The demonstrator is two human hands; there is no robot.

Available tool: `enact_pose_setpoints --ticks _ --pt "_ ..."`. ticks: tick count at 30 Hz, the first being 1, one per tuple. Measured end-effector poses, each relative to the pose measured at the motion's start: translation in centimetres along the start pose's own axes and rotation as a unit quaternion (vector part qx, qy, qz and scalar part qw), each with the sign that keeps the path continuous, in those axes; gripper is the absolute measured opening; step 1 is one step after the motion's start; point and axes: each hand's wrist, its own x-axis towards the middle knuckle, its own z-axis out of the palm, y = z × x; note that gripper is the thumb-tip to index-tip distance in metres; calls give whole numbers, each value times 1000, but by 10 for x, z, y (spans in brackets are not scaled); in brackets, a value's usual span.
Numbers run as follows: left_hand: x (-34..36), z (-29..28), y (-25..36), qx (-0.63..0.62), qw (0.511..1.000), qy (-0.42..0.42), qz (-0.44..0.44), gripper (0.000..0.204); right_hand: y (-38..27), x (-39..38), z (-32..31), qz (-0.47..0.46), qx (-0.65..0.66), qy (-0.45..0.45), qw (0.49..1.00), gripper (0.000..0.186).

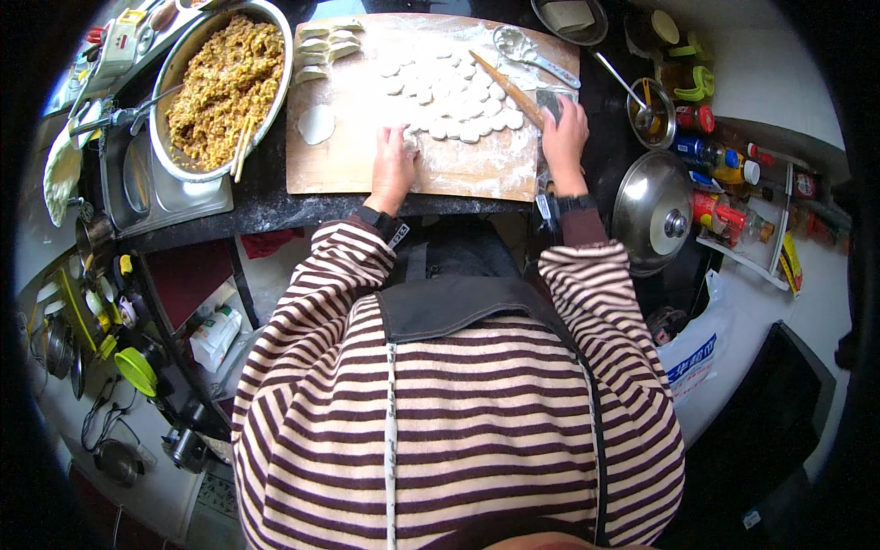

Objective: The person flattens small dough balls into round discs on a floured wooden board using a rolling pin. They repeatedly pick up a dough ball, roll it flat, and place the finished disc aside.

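Note:
On the floured wooden board (344,174), my left hand (392,165) has its fingers curled together around the edge of a small whitish piece of dough (410,140). My right hand (566,147) is closed on a small dark grey object (550,103) at the board's right edge; its kind is unclear. Beside it, a wooden rolling pin (504,84) lies slantwise. Many small flattened dough pieces (463,105) cover the board's middle. A rolled round wrapper (316,125) lies flat at the left. Folded dumplings (328,44) stand in rows at the far left corner.
Left of the board stands a large metal bowl (286,87) of filling with chopsticks (244,147). A flour scoop (536,57) lies at the board's far right. Further right are a small pan (662,137), a domed metal lid (642,197) and several bottles (729,170).

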Motion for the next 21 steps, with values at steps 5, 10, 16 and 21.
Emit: enact_pose_setpoints --ticks 5,10,16,21 --pt "0 -5 -4 -61 997 14 -45 23 -18 101 56 -79 109 -19 991 35" --pt "-5 -20 -8 -48 995 55 -72 10 -16 135 101 -49 106 -83 990 27" --pt "-9 -33 -23 -136 962 39 -232 13 0 135 98 -73 70 -68 993 24" --pt "-6 -30 -37 -269 922 97 -260 18 -41 107 63 176 296 -181 921 26"
